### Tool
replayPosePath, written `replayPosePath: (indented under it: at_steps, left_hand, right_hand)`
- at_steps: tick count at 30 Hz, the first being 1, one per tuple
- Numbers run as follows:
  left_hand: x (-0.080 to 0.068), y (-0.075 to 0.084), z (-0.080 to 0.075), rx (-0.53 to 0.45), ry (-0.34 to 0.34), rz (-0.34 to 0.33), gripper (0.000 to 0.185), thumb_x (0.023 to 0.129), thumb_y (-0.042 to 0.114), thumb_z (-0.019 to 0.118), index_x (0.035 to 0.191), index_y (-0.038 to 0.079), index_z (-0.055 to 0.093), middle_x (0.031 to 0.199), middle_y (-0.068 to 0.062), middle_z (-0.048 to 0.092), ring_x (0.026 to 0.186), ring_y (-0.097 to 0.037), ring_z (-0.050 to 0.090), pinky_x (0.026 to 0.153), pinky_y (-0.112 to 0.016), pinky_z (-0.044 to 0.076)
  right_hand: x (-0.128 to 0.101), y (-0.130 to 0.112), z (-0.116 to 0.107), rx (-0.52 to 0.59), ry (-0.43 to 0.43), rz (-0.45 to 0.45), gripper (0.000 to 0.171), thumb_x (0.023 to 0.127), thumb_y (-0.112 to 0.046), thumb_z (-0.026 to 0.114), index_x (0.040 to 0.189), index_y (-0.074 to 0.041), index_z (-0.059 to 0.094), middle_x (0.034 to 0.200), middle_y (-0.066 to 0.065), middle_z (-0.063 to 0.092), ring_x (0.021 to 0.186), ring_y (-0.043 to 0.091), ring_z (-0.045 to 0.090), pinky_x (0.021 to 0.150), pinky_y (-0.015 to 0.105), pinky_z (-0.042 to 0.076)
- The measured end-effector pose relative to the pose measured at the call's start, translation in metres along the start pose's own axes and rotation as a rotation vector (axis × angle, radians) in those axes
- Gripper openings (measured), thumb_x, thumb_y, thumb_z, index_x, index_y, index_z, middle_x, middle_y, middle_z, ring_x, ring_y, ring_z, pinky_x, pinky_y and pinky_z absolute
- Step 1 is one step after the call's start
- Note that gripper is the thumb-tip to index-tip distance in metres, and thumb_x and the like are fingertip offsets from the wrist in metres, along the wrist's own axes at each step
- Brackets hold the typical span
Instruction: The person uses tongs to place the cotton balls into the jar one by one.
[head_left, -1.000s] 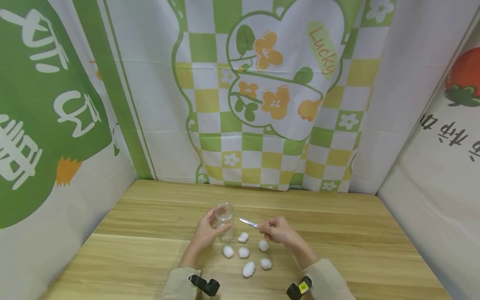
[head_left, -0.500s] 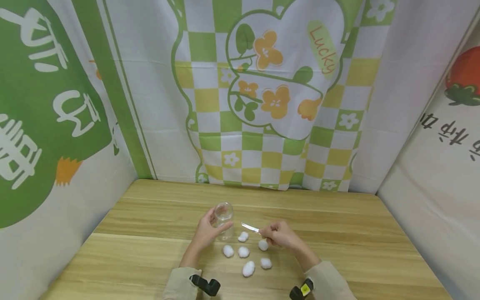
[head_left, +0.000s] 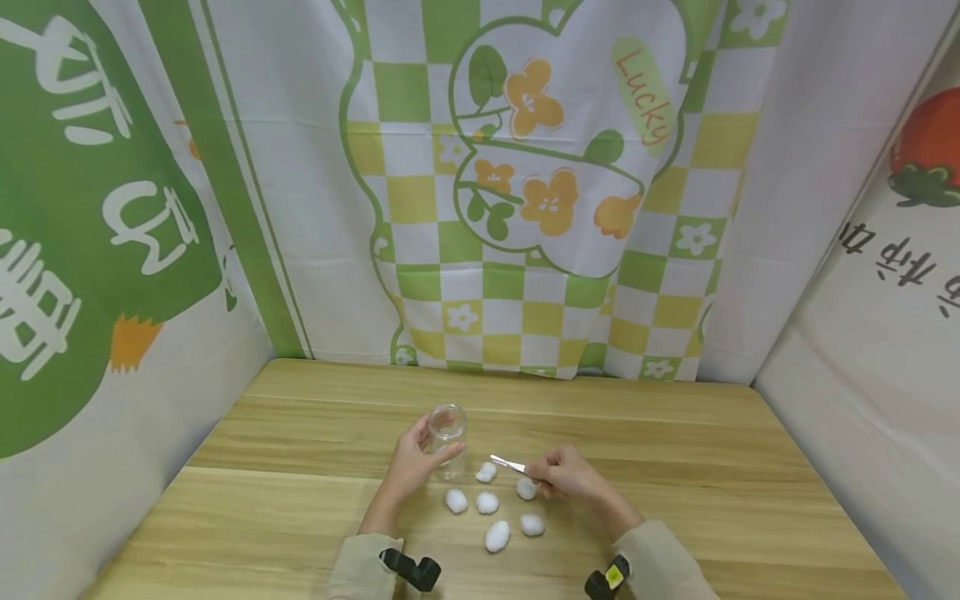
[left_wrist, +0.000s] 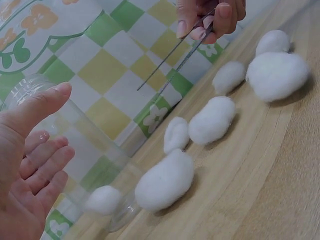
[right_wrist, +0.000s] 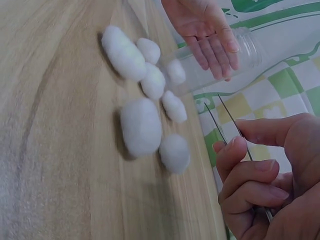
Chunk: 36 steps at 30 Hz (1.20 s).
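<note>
My left hand (head_left: pixel 411 460) holds an upright clear jar (head_left: pixel 453 469), its thumb on the near side and fingers behind it. The jar has no lid, and a white cotton ball (left_wrist: pixel 103 200) shows through its wall at the bottom. In my right hand (head_left: pixel 567 473) a pair of metal tweezers (head_left: pixel 509 463) is pinched between thumb and fingers. Its tips stand apart with nothing between them, pointing left above the nearest-to-jar cotton ball (head_left: pixel 487 472). Another cotton ball (head_left: pixel 526 489) lies just under the right fingers.
Several more cotton balls, among them a larger oblong one (head_left: pixel 497 536), lie on the wooden table (head_left: pixel 300 467) between the forearms. A printed cloth (head_left: pixel 480 292) hangs behind the table's back edge, with more cloth at both sides.
My right hand has moved slightly right and toward me, bringing the tweezers over the cotton balls. The left hand and the jar have stayed in place.
</note>
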<state>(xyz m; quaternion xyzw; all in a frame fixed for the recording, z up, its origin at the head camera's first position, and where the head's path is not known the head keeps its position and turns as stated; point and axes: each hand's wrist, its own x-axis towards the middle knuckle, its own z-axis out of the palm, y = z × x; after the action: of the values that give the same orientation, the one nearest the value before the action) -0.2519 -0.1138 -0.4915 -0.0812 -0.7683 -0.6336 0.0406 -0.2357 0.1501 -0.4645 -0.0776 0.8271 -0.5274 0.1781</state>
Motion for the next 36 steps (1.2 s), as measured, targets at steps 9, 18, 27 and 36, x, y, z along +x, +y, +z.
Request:
replayPosePath:
  at_steps: [9, 18, 27, 36]
  left_hand:
    - [-0.0009, -0.0010, -0.0004, 0.018, 0.002, 0.016, 0.061, 0.081, 0.016, 0.077, 0.135, 0.005, 0.051, 0.135, -0.018, 0.059, 0.135, -0.037, 0.047, 0.120, -0.054, 0.031]
    - [-0.0026, 0.0011, -0.0021, 0.036, -0.006, -0.043, 0.076, 0.082, 0.022, 0.077, 0.145, 0.002, 0.039, 0.148, -0.022, 0.044, 0.141, -0.041, 0.039, 0.120, -0.053, 0.032]
    - [-0.0023, 0.0005, -0.0018, 0.033, 0.002, -0.046, 0.072, 0.081, 0.022, 0.078, 0.142, 0.005, 0.044, 0.141, -0.017, 0.054, 0.140, -0.038, 0.042, 0.120, -0.052, 0.032]
    - [-0.0030, 0.0032, -0.0014, 0.033, -0.001, -0.036, 0.072, 0.081, 0.022, 0.077, 0.143, 0.004, 0.043, 0.142, -0.018, 0.053, 0.139, -0.039, 0.042, 0.119, -0.053, 0.033]
  right_hand:
    - [0.0008, 0.0010, -0.0009, -0.036, -0.016, 0.020, 0.026, 0.091, -0.017, 0.063, 0.080, 0.006, 0.065, 0.048, -0.008, 0.048, 0.043, 0.002, 0.037, 0.042, 0.013, 0.026]
    - [-0.0001, -0.0023, -0.0019, -0.122, 0.001, 0.078, 0.029, 0.091, -0.023, 0.065, 0.077, 0.003, 0.067, 0.049, -0.006, 0.048, 0.045, 0.004, 0.034, 0.045, 0.017, 0.027]
    - [0.0034, -0.0019, -0.0041, -0.127, -0.023, 0.077, 0.029, 0.090, -0.019, 0.066, 0.066, -0.005, 0.060, 0.046, -0.006, 0.047, 0.041, 0.003, 0.028, 0.044, 0.016, 0.024]
    - [0.0074, -0.0031, -0.0021, -0.134, -0.025, 0.100, 0.028, 0.089, -0.019, 0.066, 0.065, -0.005, 0.062, 0.046, -0.006, 0.048, 0.040, 0.002, 0.028, 0.044, 0.015, 0.024]
